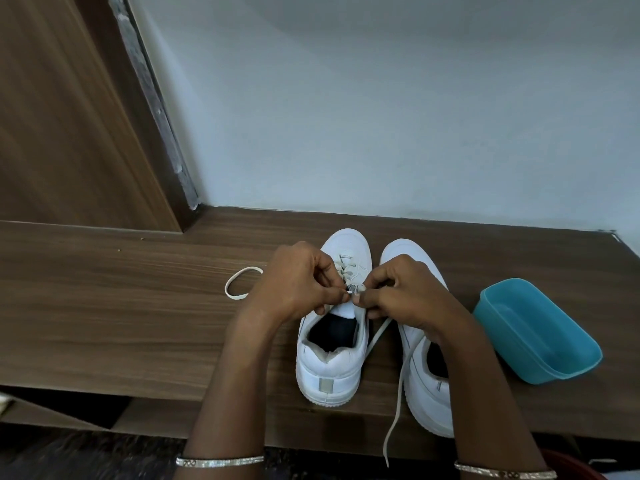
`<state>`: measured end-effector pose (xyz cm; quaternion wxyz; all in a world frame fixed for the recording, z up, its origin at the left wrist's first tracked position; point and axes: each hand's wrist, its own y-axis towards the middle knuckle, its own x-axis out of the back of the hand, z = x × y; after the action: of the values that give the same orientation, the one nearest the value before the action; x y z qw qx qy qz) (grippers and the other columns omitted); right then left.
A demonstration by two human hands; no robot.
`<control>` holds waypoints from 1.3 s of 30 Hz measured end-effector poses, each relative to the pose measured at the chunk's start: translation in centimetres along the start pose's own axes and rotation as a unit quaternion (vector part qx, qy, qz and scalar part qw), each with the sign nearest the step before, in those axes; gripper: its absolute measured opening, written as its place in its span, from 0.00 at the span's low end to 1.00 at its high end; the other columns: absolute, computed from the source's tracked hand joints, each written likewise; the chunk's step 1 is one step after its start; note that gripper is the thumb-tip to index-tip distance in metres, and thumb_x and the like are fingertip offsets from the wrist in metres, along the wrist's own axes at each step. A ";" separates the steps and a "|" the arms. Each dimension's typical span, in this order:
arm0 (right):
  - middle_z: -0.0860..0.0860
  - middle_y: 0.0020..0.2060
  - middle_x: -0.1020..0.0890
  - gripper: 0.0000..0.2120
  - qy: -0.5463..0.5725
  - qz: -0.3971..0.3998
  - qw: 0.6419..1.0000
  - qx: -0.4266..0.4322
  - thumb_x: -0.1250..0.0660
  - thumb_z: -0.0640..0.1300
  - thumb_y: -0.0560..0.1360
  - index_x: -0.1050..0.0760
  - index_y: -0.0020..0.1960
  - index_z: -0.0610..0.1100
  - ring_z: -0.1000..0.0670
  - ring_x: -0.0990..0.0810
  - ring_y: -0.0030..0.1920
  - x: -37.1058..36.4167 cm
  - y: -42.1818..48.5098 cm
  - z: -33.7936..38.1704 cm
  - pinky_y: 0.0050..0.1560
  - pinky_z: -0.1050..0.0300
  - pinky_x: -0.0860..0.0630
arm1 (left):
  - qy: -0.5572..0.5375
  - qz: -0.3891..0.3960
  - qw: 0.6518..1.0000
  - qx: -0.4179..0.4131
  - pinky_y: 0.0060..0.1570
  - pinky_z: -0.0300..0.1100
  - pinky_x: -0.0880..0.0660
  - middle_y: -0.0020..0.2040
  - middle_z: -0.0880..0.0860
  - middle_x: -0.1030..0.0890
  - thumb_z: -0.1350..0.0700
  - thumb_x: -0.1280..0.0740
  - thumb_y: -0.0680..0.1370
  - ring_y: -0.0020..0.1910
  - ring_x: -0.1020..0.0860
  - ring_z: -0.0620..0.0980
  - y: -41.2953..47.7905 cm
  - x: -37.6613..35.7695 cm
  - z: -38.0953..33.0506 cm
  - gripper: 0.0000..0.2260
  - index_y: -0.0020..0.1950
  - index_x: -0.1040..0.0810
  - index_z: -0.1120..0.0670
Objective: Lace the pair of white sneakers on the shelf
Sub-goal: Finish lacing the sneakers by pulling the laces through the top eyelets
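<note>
Two white sneakers stand side by side on the wooden shelf, toes toward the wall. The left sneaker has its lower eyelets laced. My left hand and my right hand meet over its tongue, each pinching the white lace near the upper eyelets. One lace end loops out to the left on the shelf; the other trails down past the shelf's front edge. My right hand and forearm cover much of the right sneaker.
A teal plastic tub lies tilted on the shelf just right of the sneakers. A pale wall stands behind the shelf and a wooden door panel at the left. The shelf's front edge runs under my forearms.
</note>
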<state>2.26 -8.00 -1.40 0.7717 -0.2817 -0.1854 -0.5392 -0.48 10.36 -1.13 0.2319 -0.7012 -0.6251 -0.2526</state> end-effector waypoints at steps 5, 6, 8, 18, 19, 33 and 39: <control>0.45 0.35 0.14 0.03 0.026 0.012 1.000 -0.001 0.23 0.38 0.71 0.15 0.38 0.41 0.49 0.13 0.37 0.2 -0.1 -0.2 0.51 0.46 0.16 | 0.029 -0.015 0.999 -0.014 0.31 0.31 0.26 0.30 0.49 0.16 0.62 0.23 0.69 0.25 0.20 0.43 0.4 -0.7 -0.1 0.05 0.35 0.16 0.55; 0.45 0.35 0.14 0.03 0.028 0.015 0.999 0.000 0.23 0.38 0.71 0.15 0.38 0.41 0.48 0.13 0.37 0.2 0.0 -0.3 0.51 0.46 0.16 | 0.029 -0.016 0.999 -0.015 0.31 0.31 0.26 0.30 0.49 0.16 0.62 0.24 0.70 0.25 0.20 0.43 0.4 -0.8 0.0 0.05 0.35 0.16 0.54; 0.44 0.36 0.14 0.03 0.036 0.025 0.999 0.001 0.23 0.39 0.71 0.15 0.40 0.41 0.47 0.13 0.39 0.2 0.1 -0.6 0.53 0.44 0.17 | 0.031 -0.012 0.999 -0.017 0.32 0.33 0.25 0.30 0.49 0.16 0.61 0.24 0.70 0.25 0.20 0.42 0.5 -0.9 0.2 0.05 0.36 0.16 0.54; 0.37 0.44 0.15 0.03 0.164 0.028 0.986 -0.026 0.28 0.35 0.76 0.16 0.46 0.41 0.48 0.17 0.42 -0.2 0.4 -1.3 0.53 0.47 0.16 | 0.073 -0.032 0.997 -0.024 0.38 0.45 0.20 0.30 0.46 0.17 0.55 0.22 0.69 0.25 0.21 0.39 0.8 -1.2 0.5 0.05 0.36 0.16 0.51; 0.35 0.45 0.15 0.02 0.176 0.028 0.984 -0.030 0.27 0.35 0.75 0.16 0.46 0.41 0.48 0.17 0.42 -0.3 0.4 -1.2 0.51 0.49 0.16 | 0.068 -0.032 0.997 -0.022 0.38 0.45 0.20 0.30 0.46 0.16 0.55 0.21 0.69 0.26 0.20 0.39 0.8 -1.2 0.5 0.05 0.36 0.16 0.51; 0.48 0.36 0.14 0.07 0.122 -0.049 0.991 0.004 0.35 0.38 0.81 0.20 0.46 0.41 0.52 0.14 0.39 -0.8 0.7 -0.6 0.51 0.49 0.16 | -0.038 -0.071 0.996 -0.029 0.37 0.41 0.25 0.36 0.46 0.15 0.48 0.26 0.76 0.34 0.19 0.47 0.5 -0.2 1.4 0.05 0.47 0.14 0.48; 0.41 0.43 0.14 0.09 0.294 -0.077 0.950 0.076 0.40 0.39 0.84 0.24 0.48 0.39 0.48 0.14 0.43 1.3 -0.4 1.1 0.47 0.52 0.18 | -0.015 -0.026 0.995 -0.091 0.42 0.26 0.32 0.39 0.37 0.21 0.53 0.25 0.75 0.44 0.23 0.35 0.6 -1.2 0.4 0.01 0.44 0.14 0.47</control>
<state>2.34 -8.29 0.31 0.7674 -0.0360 -0.0113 -0.6400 0.00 9.59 -2.21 0.1508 -0.7068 -0.6206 -0.3040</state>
